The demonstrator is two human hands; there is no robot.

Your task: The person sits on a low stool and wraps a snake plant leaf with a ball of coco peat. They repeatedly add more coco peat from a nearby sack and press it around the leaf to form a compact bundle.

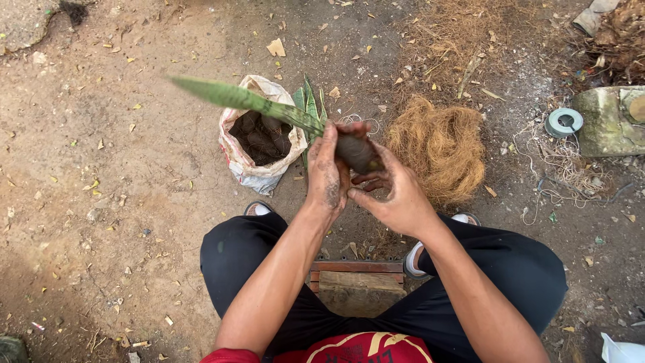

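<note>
Red shirt [363, 349] and black trousers [255, 262] fill the bottom of the view; the person sits low on a wooden stool [357, 286], knees wide, shoes on bare dirt [101, 168]. Both forearms reach forward and meet above the ground in front of the stool. Left hand [329, 171], smeared with soil, has its fingers curled tight around the base of a long green leaf [248, 102], where it enters a dark soil ball [357, 153]. Right hand [396, 195] cups that ball from below and beside, thumb and fingers closed against it. That leaf juts out to the left, blurred at its tip. Just beyond the hands stands an open white sack [248, 165] of dark soil, with more green leaves [310, 101] beside it. To the right of the hands lies a heap of brown coconut fibre [440, 144], and farther right a roll of wire [563, 122] near a stone block [605, 121]
</note>
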